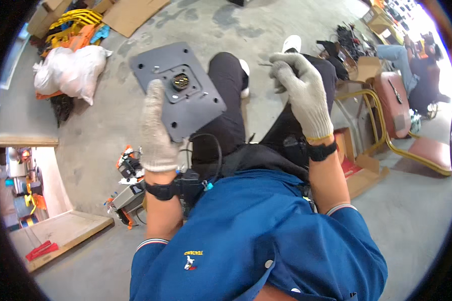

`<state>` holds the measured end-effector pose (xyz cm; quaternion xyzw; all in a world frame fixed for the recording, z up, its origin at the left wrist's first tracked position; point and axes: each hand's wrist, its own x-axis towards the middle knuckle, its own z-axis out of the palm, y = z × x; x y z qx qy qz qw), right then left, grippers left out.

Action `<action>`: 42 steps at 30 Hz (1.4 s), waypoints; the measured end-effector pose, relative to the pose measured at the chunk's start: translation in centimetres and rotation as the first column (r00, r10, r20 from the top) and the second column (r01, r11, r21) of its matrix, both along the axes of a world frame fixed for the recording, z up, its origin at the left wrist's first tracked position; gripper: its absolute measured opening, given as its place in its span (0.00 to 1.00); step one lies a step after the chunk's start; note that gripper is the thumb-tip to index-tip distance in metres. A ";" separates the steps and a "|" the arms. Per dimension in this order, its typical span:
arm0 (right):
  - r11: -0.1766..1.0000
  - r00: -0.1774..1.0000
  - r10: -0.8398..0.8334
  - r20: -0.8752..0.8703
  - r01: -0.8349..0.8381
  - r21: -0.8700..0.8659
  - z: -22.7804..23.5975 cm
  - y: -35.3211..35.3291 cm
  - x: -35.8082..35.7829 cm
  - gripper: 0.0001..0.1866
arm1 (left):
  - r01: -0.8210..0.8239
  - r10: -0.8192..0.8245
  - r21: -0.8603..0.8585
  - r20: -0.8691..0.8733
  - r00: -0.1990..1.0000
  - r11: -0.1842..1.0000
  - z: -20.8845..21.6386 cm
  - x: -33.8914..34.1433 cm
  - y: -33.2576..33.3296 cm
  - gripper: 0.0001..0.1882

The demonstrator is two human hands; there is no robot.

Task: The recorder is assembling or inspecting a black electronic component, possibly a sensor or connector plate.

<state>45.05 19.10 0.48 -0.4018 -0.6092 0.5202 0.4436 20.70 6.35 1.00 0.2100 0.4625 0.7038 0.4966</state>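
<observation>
Now: left hand (157,131), gloved, fingers closed on lower left edge of one grey square plate (178,89), held above lap over floor (90,150). Right hand (301,90), gloved, pinching one small thin metal piece (265,64), likely screw or bit. Step, judged: fitting fastener. Next calls for lining piece with plate hole.

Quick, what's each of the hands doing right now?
Left hand: closed on the edge of a dark grey square plate.
Right hand: closed on a small thin metal piece.

Bare concrete floor (110,135) lies open left of the knees (white sack (70,70) farther off); chair frame (381,130) crowds the right.
</observation>
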 end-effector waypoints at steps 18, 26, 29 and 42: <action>0.937 0.961 0.253 0.116 -0.273 0.219 3.1 -4.9 -6.7 0.10 | 0.169 -0.169 0.006 -0.069 0.983 0.986 1.9 -0.1 -0.7 0.32; 0.881 0.953 0.194 0.234 -0.274 0.385 3.0 -5.0 -7.3 0.08 | 0.117 -0.118 -0.009 -0.066 0.991 0.993 2.2 0.2 -0.6 0.28; 0.890 0.952 0.188 0.241 -0.269 0.368 3.1 -5.1 -7.1 0.06 | 0.099 -0.104 -0.045 -0.117 0.988 0.994 2.1 0.7 -0.7 0.29; 0.801 0.924 0.115 0.365 -0.303 0.516 4.1 -4.7 -6.6 0.07 | 0.166 -0.179 -0.070 -0.318 0.931 0.984 2.4 0.6 -0.4 0.32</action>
